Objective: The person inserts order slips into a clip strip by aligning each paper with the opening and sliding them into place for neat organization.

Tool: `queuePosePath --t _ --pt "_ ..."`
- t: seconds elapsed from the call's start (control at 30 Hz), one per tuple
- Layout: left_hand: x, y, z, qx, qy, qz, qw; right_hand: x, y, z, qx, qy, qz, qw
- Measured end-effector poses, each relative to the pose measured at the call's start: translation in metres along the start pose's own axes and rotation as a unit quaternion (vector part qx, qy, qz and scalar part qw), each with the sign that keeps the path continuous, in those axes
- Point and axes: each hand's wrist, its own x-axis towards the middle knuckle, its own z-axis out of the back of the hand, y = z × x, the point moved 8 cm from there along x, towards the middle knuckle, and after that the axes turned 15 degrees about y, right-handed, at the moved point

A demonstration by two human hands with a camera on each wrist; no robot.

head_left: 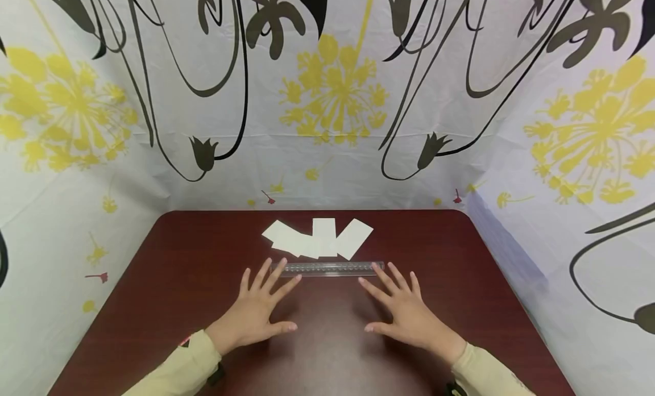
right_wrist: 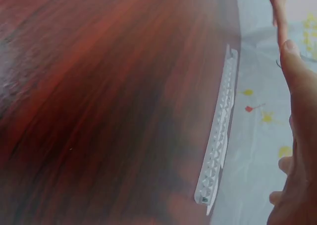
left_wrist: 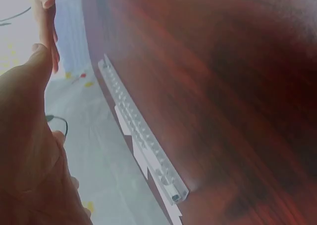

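Both hands hang over the table with fingers spread and hold nothing. My left hand [head_left: 257, 309] is on the left, its fingertips overlapping the left end of a long, narrow, clear plastic strip [head_left: 327, 269] in the head view. Opposite it, my right hand [head_left: 407, 312] has fingertips at the strip's right end. In the left wrist view the strip [left_wrist: 141, 136] has a row of small raised bumps and low side walls. It also lies flat in the right wrist view, apart from the right hand [right_wrist: 303, 111]. Just behind it lie several white paper cards [head_left: 324, 236], fanned out and partly overlapping.
The dark red wooden table [head_left: 327, 333] has rounded far corners. A white cloth [head_left: 338, 174] with yellow and grey flower prints hangs behind it and along both sides. Light sleeves [head_left: 176, 367] with dark wrist bands cover the forearms.
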Motion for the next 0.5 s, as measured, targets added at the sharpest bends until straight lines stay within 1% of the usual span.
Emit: queuePosePath --t 0.1,0.17,0.3,0.43,0.5 --pt "0.007 0.006 0.002 -0.006 0.002 0.009 0.9999 0.005 -0.01 0.003 0.015 -0.005 -0.007 1.0" --pt "0.012 0.01 0.004 -0.012 0.006 0.017 0.9998 0.009 -0.019 0.006 0.025 -0.016 -0.011 1.0" --pt "0.022 0.018 0.005 -0.022 0.012 0.031 0.9992 0.018 -0.037 0.012 0.056 -0.055 -0.01 0.997" --pt "0.03 0.026 0.007 -0.041 0.0 0.042 0.9983 0.027 -0.049 0.014 0.076 -0.089 -0.007 0.993" --pt "0.034 0.029 0.009 -0.049 -0.011 0.05 0.9975 0.032 -0.055 0.012 0.077 -0.093 -0.012 0.993"
